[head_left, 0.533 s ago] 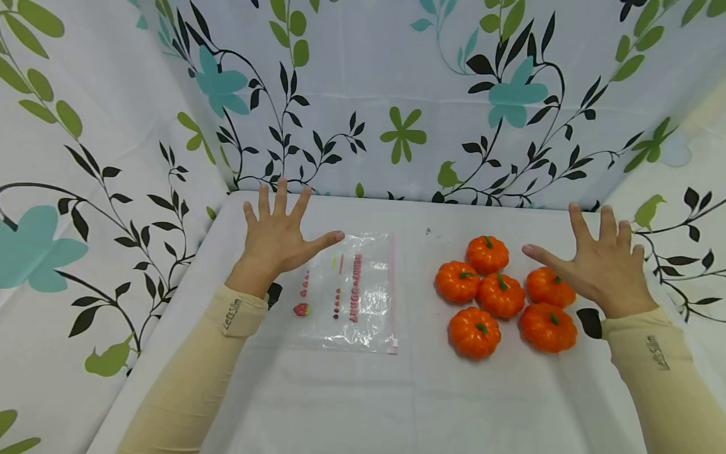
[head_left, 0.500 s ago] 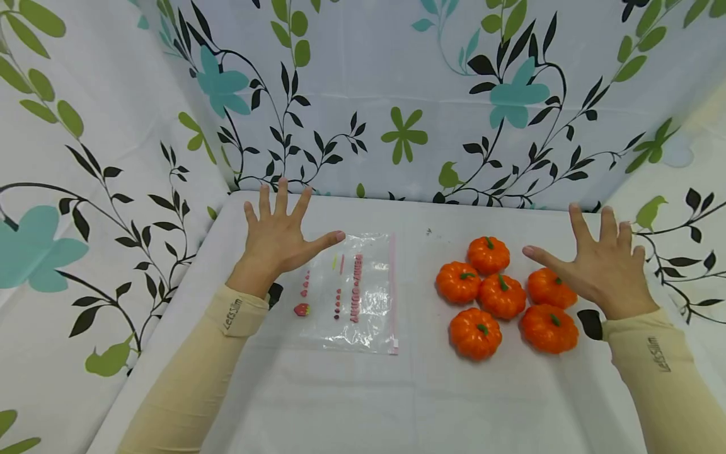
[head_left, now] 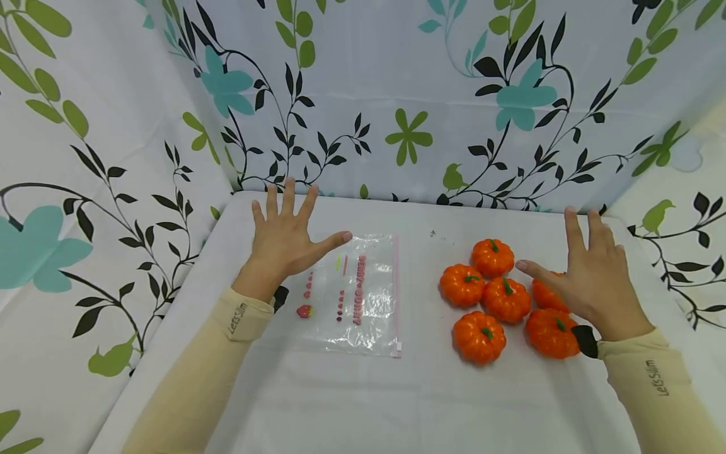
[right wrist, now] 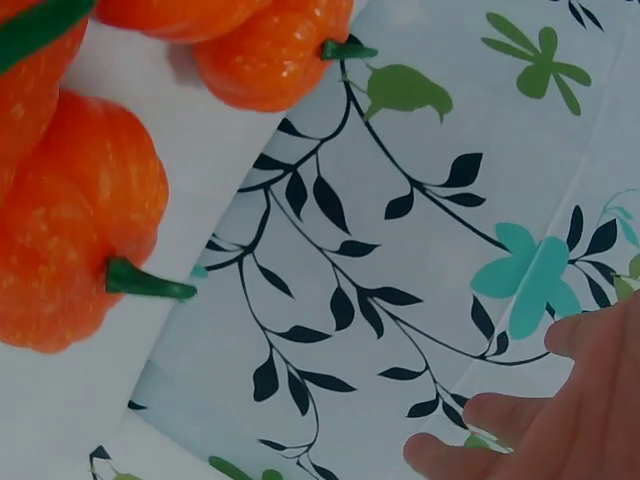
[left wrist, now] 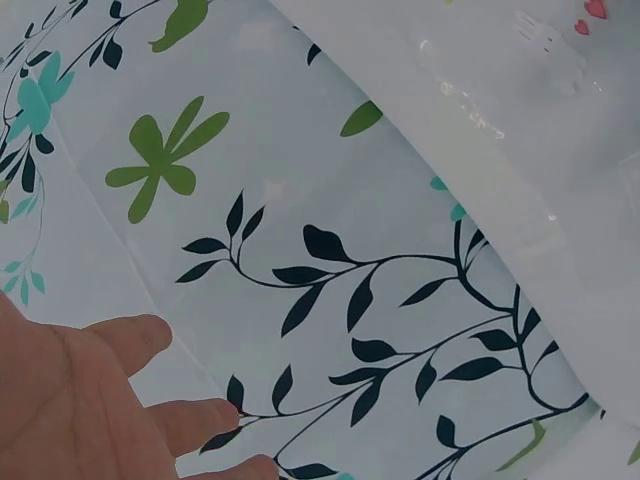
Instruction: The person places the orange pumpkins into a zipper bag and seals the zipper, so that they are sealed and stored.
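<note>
My left hand (head_left: pixel 283 239) hovers with fingers spread over the far left of the table, holding nothing. Its thumb overlaps the top edge of a clear zip bag (head_left: pixel 377 296) printed with pink lettering and small hearts. On the right, my right hand (head_left: pixel 598 277) is held with fingers extended and nothing in it. The hand partly covers one small orange pumpkin (head_left: pixel 543 295), and the wrist is beside another pumpkin (head_left: pixel 550 333). Several more pumpkins with green stems, such as the front pumpkin (head_left: pixel 479 338), sit close by. The right wrist view shows a pumpkin (right wrist: pixel 80 220) to the left of the fingers.
A white cloth covers the table (head_left: pixel 351 410). Behind it and along both sides hangs a white curtain (head_left: pixel 351 75) with leaf and flower prints. A strawberry print (head_left: pixel 304 311) shows at the bag's left part.
My right hand has shifted slightly left over the pumpkins, and its fingers have drawn closer together. The left hand stays almost in place. The head view has shifted slightly.
</note>
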`<state>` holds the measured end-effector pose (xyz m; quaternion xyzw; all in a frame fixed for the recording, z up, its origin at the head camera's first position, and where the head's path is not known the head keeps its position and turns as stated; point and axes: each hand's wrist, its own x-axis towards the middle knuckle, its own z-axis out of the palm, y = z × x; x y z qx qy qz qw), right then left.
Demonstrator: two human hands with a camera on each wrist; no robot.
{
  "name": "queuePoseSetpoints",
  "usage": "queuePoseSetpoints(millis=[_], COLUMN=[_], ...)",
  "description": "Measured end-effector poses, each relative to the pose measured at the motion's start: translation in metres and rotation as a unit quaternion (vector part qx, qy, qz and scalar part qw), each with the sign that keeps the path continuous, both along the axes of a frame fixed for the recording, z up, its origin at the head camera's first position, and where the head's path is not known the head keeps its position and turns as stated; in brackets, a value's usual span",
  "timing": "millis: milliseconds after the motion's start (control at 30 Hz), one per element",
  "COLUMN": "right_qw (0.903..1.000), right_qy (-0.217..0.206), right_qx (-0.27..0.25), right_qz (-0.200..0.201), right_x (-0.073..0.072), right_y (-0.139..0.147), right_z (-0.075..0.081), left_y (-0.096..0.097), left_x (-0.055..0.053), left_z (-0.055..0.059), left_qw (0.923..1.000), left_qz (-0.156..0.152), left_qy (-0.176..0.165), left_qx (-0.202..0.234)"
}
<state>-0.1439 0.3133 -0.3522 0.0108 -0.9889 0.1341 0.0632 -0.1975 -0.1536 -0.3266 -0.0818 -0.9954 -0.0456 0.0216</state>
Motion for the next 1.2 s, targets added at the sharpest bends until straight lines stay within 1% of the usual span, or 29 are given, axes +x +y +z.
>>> queuePoseSetpoints(millis=[67, 167, 300, 400, 567, 633, 733, 833, 1000, 1067, 1200], right_qw=[0.9995, 0.9968, 0.9928, 0.9896, 0.9842, 0.9829, 0.9819, 0.9815, 0.9809, 0.9806, 0.9801], right_qy=[-0.001, -0.013, -0.032, -0.043, -0.077, -0.09, -0.102, -0.108, -0.118, -0.124, -0.127], right_qx=[-0.021, -0.044, -0.056, -0.056, -0.042, -0.035, -0.021, -0.005, 0.014, 0.014, 0.019], right_qz=[0.026, 0.065, 0.102, 0.125, 0.154, 0.157, 0.158, 0.158, 0.154, 0.152, 0.151], right_x=[0.004, 0.012, 0.024, 0.032, 0.038, 0.04, 0.042, 0.045, 0.048, 0.049, 0.05], right_y=[-0.006, -0.016, -0.029, -0.037, -0.047, -0.05, -0.053, -0.055, -0.057, -0.058, -0.059], right_z=[-0.001, -0.004, -0.011, -0.016, -0.027, -0.031, -0.037, -0.042, -0.05, -0.052, -0.055], left_y=[0.004, 0.012, 0.024, 0.034, 0.051, 0.058, 0.066, 0.074, 0.09, 0.096, 0.109], left_x=[0.002, 0.005, 0.01, 0.014, 0.022, 0.026, 0.031, 0.036, 0.045, 0.047, 0.05], left_z=[-0.003, -0.011, -0.026, -0.039, -0.055, -0.06, -0.067, -0.076, -0.092, -0.096, -0.101], left_qw=[0.9999, 0.9994, 0.9971, 0.9943, 0.9894, 0.987, 0.9847, 0.9854, 0.9878, 0.9889, 0.9918], left_qz=[-0.005, -0.018, -0.043, -0.061, -0.074, -0.081, -0.091, -0.1, -0.113, -0.117, -0.115], left_qy=[0.006, 0.02, 0.042, 0.049, 0.043, 0.04, 0.038, 0.031, 0.026, 0.029, 0.034], left_qx=[0.008, 0.021, 0.046, 0.071, 0.117, 0.133, 0.143, 0.135, 0.104, 0.087, 0.045])
